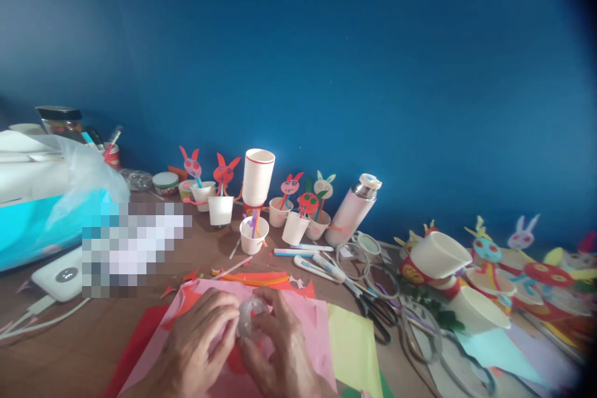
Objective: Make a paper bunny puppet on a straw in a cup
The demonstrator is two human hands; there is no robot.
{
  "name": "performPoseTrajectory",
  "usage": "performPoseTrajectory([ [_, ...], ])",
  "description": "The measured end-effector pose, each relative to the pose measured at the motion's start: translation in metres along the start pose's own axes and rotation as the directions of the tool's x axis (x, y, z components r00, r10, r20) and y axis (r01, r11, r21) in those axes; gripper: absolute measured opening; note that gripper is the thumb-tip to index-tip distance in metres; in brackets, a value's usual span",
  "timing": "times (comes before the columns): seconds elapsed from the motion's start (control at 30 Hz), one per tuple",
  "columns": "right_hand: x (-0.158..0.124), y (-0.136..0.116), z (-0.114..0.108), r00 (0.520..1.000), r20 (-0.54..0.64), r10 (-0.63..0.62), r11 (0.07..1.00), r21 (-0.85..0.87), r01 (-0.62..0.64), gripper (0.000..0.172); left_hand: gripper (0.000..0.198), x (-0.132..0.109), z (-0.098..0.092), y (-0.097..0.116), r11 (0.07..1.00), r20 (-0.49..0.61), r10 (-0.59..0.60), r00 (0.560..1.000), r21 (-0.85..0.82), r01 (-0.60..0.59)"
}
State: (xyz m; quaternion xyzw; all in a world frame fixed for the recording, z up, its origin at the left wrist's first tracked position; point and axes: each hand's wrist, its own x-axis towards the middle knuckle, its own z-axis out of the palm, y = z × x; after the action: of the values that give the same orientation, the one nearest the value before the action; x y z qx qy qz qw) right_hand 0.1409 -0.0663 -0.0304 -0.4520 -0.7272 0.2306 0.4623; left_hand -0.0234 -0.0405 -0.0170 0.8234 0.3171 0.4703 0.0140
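A small roll of clear tape (250,316) is between my two hands, above stacked sheets of pink paper (310,329). My left hand (200,339) is closed, its thumb and fingertips pinching at the left edge of the roll. On the other side, my right hand (282,342) grips the roll with fingers and thumb. Whether a strip of tape is pulled free cannot be made out. Something round and red (237,360) lies on the pink paper, partly hidden by my hands. Red, orange, yellow (352,339) and green paper shows around the pink sheets.
Behind stand paper cups with paper rabbit heads (224,174), a stack of cups (259,183) and a leaning flask (352,211). Scissors (373,311), pens (303,252) and more tape rolls (420,326) lie right. At left are a white power bank (60,277) and plastic-wrapped package (56,217).
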Motion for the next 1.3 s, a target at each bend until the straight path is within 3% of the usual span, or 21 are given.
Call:
performPoseTrajectory([
  [0.07,0.000,0.000,0.000,1.000,0.001,0.000,1.000,0.014,0.000,0.009,0.016,-0.001,-0.001,0.000,0.985,0.041,-0.131,0.991,-0.110,0.135],
  [0.17,0.000,-0.001,-0.001,1.000,-0.005,0.001,1.000,0.014,-0.001,0.010,0.009,-0.002,-0.003,0.002,0.884,0.148,-0.355,0.923,-0.270,0.383],
  [0.37,0.001,0.000,-0.002,1.000,0.006,0.010,1.000,-0.002,-0.010,0.013,0.004,-0.001,-0.003,0.008,0.757,0.254,-0.485,0.837,-0.356,0.547],
  [0.77,0.001,-0.002,-0.001,1.000,0.007,0.029,1.000,-0.005,-0.029,0.012,0.021,0.006,-0.005,0.011,0.697,0.357,-0.523,0.774,-0.344,0.629],
  [0.9,0.001,-0.001,-0.001,1.000,0.020,0.018,0.999,0.030,-0.018,0.014,0.023,0.005,-0.005,0.009,0.662,0.409,-0.543,0.733,-0.328,0.674],
  [1.3,0.008,-0.005,-0.009,0.996,0.093,0.005,0.986,0.164,-0.020,0.012,0.029,0.001,-0.006,-0.009,0.412,0.617,-0.519,0.591,-0.425,0.806],
])
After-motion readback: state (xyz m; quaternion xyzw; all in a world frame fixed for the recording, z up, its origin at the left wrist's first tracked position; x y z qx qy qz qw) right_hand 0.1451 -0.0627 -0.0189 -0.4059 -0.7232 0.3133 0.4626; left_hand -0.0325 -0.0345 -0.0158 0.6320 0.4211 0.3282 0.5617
